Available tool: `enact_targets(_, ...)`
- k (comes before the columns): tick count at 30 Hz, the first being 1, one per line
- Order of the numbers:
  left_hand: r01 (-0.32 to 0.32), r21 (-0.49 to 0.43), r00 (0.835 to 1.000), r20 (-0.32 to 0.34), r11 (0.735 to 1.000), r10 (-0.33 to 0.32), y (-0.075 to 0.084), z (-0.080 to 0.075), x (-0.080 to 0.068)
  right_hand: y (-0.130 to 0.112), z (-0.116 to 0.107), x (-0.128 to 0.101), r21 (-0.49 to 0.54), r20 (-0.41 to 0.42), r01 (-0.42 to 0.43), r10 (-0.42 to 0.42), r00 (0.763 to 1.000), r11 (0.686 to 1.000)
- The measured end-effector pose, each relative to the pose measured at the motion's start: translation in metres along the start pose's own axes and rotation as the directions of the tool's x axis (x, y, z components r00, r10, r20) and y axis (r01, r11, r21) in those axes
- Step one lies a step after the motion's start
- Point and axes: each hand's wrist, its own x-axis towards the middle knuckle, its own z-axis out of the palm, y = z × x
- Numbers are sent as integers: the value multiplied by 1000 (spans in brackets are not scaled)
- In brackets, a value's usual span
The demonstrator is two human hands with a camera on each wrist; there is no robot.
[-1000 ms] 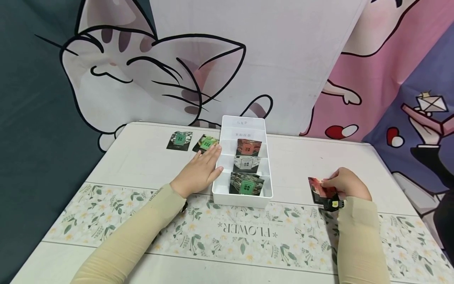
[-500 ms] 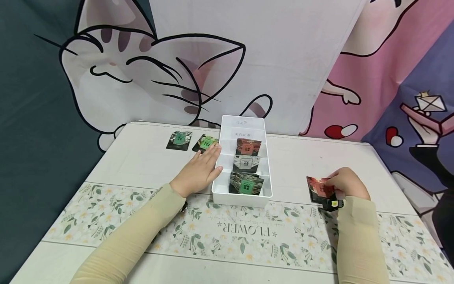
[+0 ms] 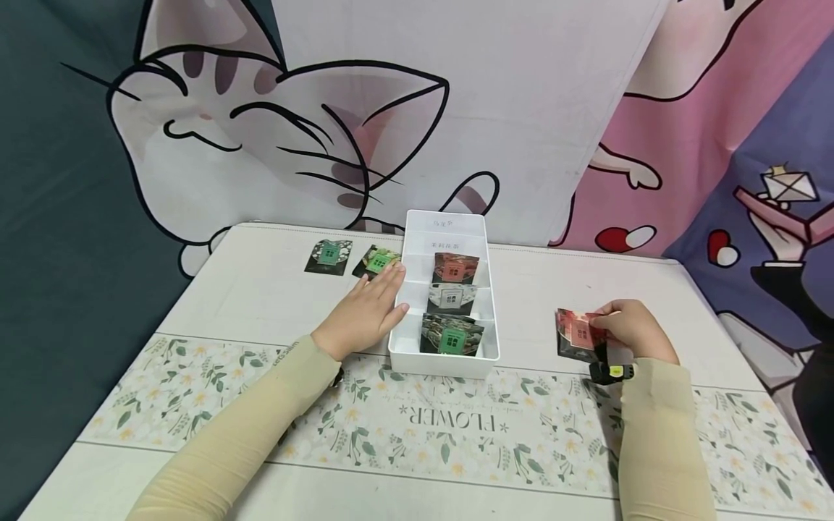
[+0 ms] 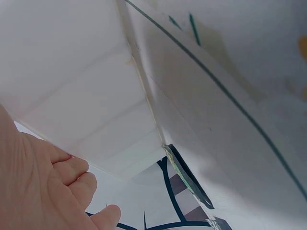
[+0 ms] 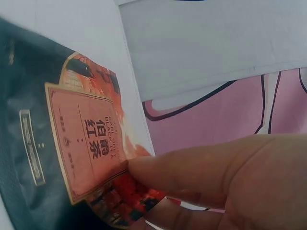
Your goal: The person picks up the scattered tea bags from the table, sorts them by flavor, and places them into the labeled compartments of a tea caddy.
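Pinched red-and-black sachet (image 3: pixel 576 335) by right edge between thumb and fingers of right hand (image 3: pixel 641 331), right of white box (image 3: pixel 443 367); laid left hand (image 3: pixel 360 317), fingers extended, against box's left wall. Judged sachet light, pliable and slick, best taken by flat edge.

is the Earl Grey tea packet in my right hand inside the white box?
No, the head view shows the right hand pinching the Earl Grey tea packet outside the white divided box, off to its right.
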Motion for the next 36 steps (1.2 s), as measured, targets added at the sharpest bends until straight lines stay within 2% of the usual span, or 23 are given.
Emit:
enact_targets(8, 1, -1, 1000, -4, 1000, -1, -2, 1, 1, -4, 2, 4, 97, -11, -19, 20, 1000, 995)
enact_targets(18, 17, -15, 1000, 13, 1000, -16, -1, 1, 0, -11, 5, 5, 220, -21, -1, 6, 1000, 976)
enact_targets(27, 8, -25, 1000, -6, 1000, -8, 1, 0, 0, -16, 8, 2, 332, -52, 64, -49, 997, 941)
enact_targets(36, 19, -29, 1000, 5, 999, -19, 0, 1, 0, -22, 12, 2, 324, -66, 41, -21, 998, 945)
